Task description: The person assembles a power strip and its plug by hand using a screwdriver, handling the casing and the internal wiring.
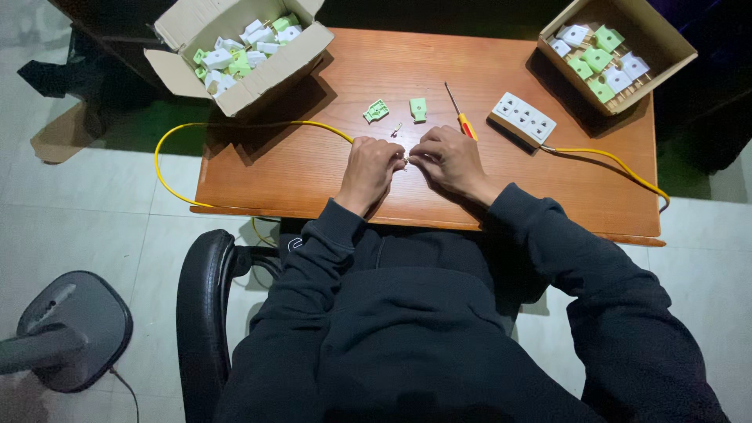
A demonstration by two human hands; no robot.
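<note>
My left hand (pixel 370 168) is closed around the end of a yellow cable (pixel 235 125) that loops off the table's left edge. My right hand (pixel 450 159) meets it fingertip to fingertip, pinching the cable's tip or a small part there; the piece between the fingers is too small to make out. Just beyond the hands lie two green plug shell halves (pixel 377 111) (pixel 418 109), a small screw (pixel 397 129) and a screwdriver (pixel 460 114) with a yellow and red handle.
A white power strip (pixel 523 118) with a yellow cord (pixel 619 164) lies at right on the wooden table (pixel 313 168). Open cardboard boxes of green and white plugs sit at back left (pixel 235 55) and back right (pixel 615 51). A black chair arm (pixel 200 298) and a fan base (pixel 74 325) are at lower left.
</note>
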